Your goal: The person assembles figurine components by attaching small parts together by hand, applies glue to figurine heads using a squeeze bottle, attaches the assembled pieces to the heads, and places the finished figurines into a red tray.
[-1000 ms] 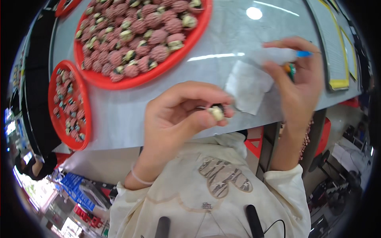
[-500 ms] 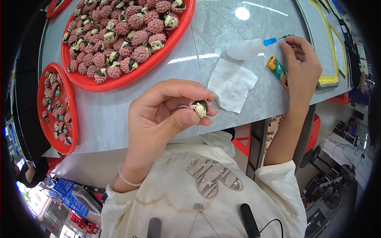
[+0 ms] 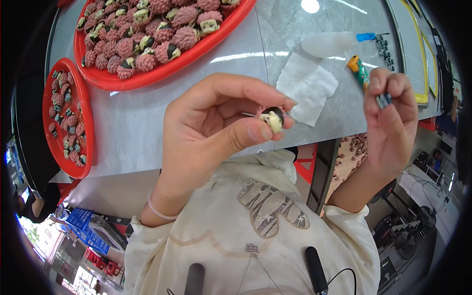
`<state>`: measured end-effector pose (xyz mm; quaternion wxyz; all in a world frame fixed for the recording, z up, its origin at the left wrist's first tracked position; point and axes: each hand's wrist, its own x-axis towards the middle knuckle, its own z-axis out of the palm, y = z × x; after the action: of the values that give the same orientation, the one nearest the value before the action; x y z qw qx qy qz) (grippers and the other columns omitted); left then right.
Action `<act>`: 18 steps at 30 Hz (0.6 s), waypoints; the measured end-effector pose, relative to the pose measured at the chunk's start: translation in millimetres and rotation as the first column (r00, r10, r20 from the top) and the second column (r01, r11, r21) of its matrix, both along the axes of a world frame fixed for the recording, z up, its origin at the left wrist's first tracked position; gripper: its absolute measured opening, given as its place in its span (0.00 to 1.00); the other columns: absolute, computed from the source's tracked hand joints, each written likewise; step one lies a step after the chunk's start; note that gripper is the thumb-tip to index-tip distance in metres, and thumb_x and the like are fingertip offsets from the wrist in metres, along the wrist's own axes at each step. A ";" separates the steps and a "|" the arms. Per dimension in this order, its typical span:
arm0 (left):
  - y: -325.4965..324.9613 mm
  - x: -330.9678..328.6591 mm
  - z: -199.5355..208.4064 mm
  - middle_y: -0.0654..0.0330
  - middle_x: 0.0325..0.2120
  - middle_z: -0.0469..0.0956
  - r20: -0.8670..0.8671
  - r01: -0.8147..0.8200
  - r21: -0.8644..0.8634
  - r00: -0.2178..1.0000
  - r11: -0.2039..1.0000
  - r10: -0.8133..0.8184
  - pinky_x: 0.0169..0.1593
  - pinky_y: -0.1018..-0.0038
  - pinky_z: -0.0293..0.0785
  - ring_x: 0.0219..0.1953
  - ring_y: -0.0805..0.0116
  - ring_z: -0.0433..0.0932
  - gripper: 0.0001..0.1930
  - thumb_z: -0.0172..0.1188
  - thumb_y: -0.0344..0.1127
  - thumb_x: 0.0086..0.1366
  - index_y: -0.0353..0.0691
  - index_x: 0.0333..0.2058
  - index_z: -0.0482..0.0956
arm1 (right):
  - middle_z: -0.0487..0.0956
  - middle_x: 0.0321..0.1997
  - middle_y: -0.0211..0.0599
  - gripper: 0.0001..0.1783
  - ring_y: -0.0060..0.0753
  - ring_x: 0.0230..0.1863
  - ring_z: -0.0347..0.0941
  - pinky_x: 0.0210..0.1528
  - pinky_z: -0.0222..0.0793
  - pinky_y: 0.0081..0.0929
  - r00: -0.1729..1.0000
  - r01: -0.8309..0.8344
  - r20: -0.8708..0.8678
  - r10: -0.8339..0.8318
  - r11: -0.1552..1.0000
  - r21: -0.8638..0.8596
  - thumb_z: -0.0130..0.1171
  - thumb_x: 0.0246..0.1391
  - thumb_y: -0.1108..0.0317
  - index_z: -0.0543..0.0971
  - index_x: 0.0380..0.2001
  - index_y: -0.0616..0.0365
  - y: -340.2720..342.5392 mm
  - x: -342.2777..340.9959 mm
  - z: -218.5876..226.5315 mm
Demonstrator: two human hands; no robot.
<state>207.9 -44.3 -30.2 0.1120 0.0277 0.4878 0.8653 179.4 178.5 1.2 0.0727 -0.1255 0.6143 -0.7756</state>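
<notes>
Between the thumb and fingers of my left hand (image 3: 201, 125) is a small figurine (image 3: 271, 121) with a cream front, a black band and pink behind. My right hand (image 3: 393, 123) is raised off the table at the right, pinching a tiny grey-blue piece (image 3: 383, 100). Beyond that hand, several similar small dark grey pieces (image 3: 385, 51) lie in a row. Close by are a translucent white squeeze bottle (image 3: 327, 45) with a blue cap (image 3: 366, 37), and an orange-and-green tube (image 3: 358, 71), partly hidden by my right hand.
A crumpled white tissue (image 3: 307, 88) lies on the grey table (image 3: 137, 132). At the far left stands a big red tray (image 3: 152, 81) heaped with pink figurines, and a smaller red tray (image 3: 87, 125) holds more parts. Yellow-edged frames (image 3: 417, 54) line the right side.
My right hand has come back from beside the bottle's tip toward me, now with a tiny grey-blue piece in its fingers. My left hand, with the figurine, has shifted slightly right.
</notes>
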 end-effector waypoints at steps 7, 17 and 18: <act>-2.1 -0.6 -4.5 0.48 0.32 0.72 -0.013 0.046 0.002 0.999 0.999 -0.046 0.32 0.76 0.74 0.32 0.63 0.75 0.18 0.61 0.36 0.49 0.32 0.35 0.68 | 0.63 0.35 0.37 0.12 0.17 0.29 0.57 0.26 0.54 0.07 0.978 -0.160 0.121 0.167 0.985 -0.067 0.58 0.43 0.69 0.68 0.31 0.56 -24.9 9.5 -8.9; -6.2 1.8 -4.5 0.49 0.32 0.72 -0.034 0.025 -0.005 0.999 1.000 -0.025 0.34 0.77 0.73 0.34 0.66 0.74 0.19 0.62 0.36 0.48 0.32 0.35 0.68 | 0.69 0.35 0.49 0.12 0.32 0.34 0.68 0.30 0.67 0.16 0.982 -0.015 -0.179 0.054 0.977 0.212 0.57 0.39 0.78 0.69 0.31 0.66 -55.9 18.6 -7.0; -6.4 2.4 -5.0 0.49 0.33 0.72 -0.037 0.015 -0.011 0.999 1.000 -0.016 0.34 0.77 0.73 0.34 0.66 0.74 0.18 0.62 0.36 0.48 0.31 0.34 0.68 | 0.69 0.35 0.49 0.12 0.32 0.34 0.68 0.30 0.67 0.16 0.983 -0.016 -0.178 0.055 0.977 0.211 0.57 0.39 0.78 0.69 0.31 0.66 -56.2 18.5 -7.5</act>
<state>210.3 -50.7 -35.2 0.1098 0.0470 0.4942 0.8611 197.9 122.3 -6.4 0.0427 -0.1987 0.6941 -0.6906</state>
